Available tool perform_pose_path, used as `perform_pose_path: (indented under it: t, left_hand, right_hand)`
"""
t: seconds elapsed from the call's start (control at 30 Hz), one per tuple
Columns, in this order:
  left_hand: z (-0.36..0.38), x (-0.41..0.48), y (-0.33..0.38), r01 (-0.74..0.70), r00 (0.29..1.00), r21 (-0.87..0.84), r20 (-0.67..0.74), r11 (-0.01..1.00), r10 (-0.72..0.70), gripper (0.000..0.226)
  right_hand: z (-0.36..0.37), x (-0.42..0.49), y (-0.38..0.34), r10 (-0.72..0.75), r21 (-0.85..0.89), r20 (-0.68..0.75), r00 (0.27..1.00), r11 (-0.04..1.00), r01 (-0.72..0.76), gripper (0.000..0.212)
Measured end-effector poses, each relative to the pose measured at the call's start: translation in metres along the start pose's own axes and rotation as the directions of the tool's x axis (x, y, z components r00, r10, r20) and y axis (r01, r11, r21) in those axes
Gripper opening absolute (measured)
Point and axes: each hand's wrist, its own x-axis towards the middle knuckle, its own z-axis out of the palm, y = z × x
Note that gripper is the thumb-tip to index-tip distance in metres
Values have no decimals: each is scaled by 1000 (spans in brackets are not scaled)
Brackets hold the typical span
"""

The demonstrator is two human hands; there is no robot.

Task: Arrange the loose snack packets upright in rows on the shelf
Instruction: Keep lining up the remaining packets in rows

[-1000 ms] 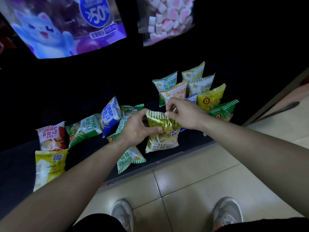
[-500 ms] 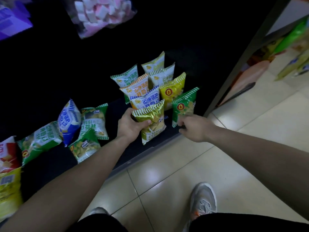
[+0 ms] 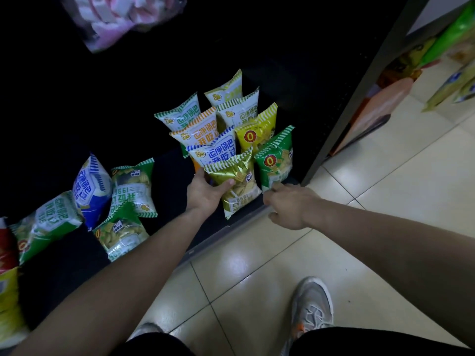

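Left grip (image 3: 205,194) clasps gold packet (image 3: 239,186) at its left; right grip (image 3: 290,205), closure unclear, touches green packet (image 3: 276,160).

pink bag (image 3: 120,21): blurred, cut by top | red packet (image 3: 6,249): cut left

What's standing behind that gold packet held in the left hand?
A blue-printed white packet stands right behind the gold packet, then an orange-trimmed packet and a green-trimmed packet. Each one's lower part is covered by the packet in front.
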Motion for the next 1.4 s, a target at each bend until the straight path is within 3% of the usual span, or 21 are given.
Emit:
perform_pose_path:
  t: [0.4,0.5,0.6,0.83,0.97,1.13,1.27,1.4]
  left_hand:
    - [-33,-12,6,-3,999,-13,32,1000,3,66]
    - [-70,-23,10,-41,998,118,56,992,35,83]
    - [-124,-41,7,-78,997,278,48,957,67,85]
    - [-257,-85,-58,95,995,449,-56,889,-78,90]
    - [-291,-87,-107,244,967,422,-41,873,-250,92]
    - [-272,-73,-159,375,918,297,12,878,-397,91]
    - [-249,-56,-184,441,896,111,9,891,-445,88]
    - [-237,-49,-193,448,893,-60,0,892,-449,79]
  right_hand:
    - [-20,2,-19,-10,-6,-57,998,1000,10,40]
    - [-40,8,-38,-27,25,-135,991,999,31,41]
    - [-62,19,-71,-35,92,-214,976,994,55,42]
    - [-81,56,-181,-190,131,-246,950,965,227,48]
    - [-54,84,-232,-230,130,-133,964,960,247,53]
    - [9,125,-266,-108,265,69,992,960,86,76]
    - [47,145,-279,-31,445,75,997,895,-5,79]
    - [60,151,-287,-52,619,28,998,785,23,66]
